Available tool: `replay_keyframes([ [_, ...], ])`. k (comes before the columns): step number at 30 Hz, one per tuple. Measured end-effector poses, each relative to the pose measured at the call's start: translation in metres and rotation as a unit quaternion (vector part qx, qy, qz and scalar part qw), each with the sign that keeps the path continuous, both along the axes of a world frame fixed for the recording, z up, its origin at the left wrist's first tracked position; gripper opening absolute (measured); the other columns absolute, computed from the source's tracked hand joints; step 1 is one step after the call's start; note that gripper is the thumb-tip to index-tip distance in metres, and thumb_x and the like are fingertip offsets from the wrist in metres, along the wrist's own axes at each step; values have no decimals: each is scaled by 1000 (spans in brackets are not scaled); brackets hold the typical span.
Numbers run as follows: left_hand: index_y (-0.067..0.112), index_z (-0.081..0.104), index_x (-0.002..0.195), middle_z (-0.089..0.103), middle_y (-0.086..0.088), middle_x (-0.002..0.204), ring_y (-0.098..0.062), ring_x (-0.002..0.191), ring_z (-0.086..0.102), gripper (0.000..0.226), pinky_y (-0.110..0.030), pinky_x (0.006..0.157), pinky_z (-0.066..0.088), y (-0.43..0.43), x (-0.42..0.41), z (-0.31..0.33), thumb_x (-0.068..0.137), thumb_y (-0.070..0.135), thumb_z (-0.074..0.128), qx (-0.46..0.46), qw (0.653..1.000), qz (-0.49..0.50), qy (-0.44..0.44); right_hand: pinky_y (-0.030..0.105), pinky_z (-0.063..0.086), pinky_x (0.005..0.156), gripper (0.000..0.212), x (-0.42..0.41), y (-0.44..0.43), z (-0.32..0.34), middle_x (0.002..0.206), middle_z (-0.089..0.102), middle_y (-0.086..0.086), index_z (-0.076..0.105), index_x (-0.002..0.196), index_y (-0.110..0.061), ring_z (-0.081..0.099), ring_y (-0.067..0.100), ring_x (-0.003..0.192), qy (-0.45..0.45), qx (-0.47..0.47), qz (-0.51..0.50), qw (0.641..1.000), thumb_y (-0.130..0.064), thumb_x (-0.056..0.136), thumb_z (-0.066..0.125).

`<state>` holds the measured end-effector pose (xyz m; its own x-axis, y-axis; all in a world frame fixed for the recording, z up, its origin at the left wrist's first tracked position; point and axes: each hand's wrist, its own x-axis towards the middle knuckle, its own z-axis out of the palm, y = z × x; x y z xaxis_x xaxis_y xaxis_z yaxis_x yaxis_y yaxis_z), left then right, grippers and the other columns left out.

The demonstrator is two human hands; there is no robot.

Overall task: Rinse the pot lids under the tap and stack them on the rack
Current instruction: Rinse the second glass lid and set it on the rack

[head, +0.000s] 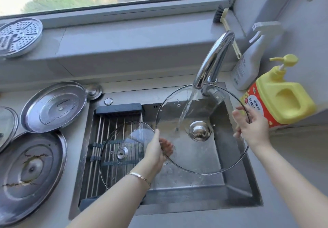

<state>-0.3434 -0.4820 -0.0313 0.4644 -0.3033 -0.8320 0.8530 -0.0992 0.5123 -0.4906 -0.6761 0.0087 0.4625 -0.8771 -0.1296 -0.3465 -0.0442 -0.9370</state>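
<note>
Two bare forearms are seen nearest the camera, the left one wearing a thin gold bracelet (140, 176). The left hand (156, 149) is closed on the rim of a large round clear glass lid (177, 148) at its eight o'clock; the right hand (252, 126) pinches the rim at three o'clock. The lid is held tilted over the steel sink (236, 188), its steel knob (199, 131) near centre, under water running from the curved chrome tap (214, 57). Rinsing is judged to be in hand. Next, the lid is to be carried towards nine o'clock onto the steel-rod rack (106, 121), where a smaller glass lid (120, 153) already lies. Clearance is tight: the tap spout sits just above the upper rim, and a yellow pump bottle (278, 98) stands close at three o'clock. Three steel lids (53, 107) lie on the counter left of the rack.
</note>
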Motion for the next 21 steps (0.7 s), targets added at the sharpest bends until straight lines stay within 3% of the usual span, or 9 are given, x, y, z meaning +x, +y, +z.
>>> replay_keyframes([
  [2,10,47,65,58,-2,47,-15,44,58,43,-26,52,53,4,11,9,94,43,46,22,998,-21,-61,19,44,33,7,1,9,-14,41,49,-4,55,83,-27,46,5,29,-20,42,-26,999,-26,88,59],
  [6,7,43,72,63,-14,69,-14,44,65,41,-23,42,53,15,28,28,98,38,39,83,982,-89,-141,16,40,32,19,8,33,-40,56,44,7,55,89,-8,42,4,30,23,137,-61,988,-27,92,55],
  [10,9,36,70,64,-12,54,-13,36,62,40,-17,30,43,30,30,26,100,36,35,122,981,-95,-115,16,39,34,27,13,42,-45,55,45,9,56,84,-6,45,16,36,100,203,-50,973,-32,91,57],
  [14,10,36,68,61,-8,41,-12,30,57,41,-11,27,34,37,17,19,99,36,38,137,985,-72,-80,17,38,37,31,7,35,-36,57,50,10,53,78,-9,47,13,34,165,247,-5,955,-37,90,57],
  [16,9,37,66,57,-6,37,-11,26,53,43,-10,28,32,37,13,22,99,36,38,136,985,-58,-84,22,44,47,37,4,33,-31,68,59,12,56,84,-8,60,22,55,309,161,72,935,-44,91,49],
  [18,8,41,68,58,-8,42,-11,28,54,44,-11,28,33,37,12,24,99,39,37,144,981,-60,-112,33,49,74,44,7,38,-28,102,61,15,59,102,-10,59,30,96,424,-24,133,895,-49,91,41],
  [19,6,44,72,59,-7,43,-11,29,55,43,-12,27,34,36,13,29,98,39,37,151,977,-67,-132,36,46,85,47,13,45,-24,115,55,14,54,117,-13,52,30,109,403,-78,152,899,-50,92,40],
  [21,2,50,91,60,-7,42,-12,30,56,37,-13,27,36,34,16,39,99,36,37,154,972,-69,-166,34,43,84,51,33,64,-7,116,50,7,39,134,-20,50,26,111,301,-82,220,924,-50,93,38],
])
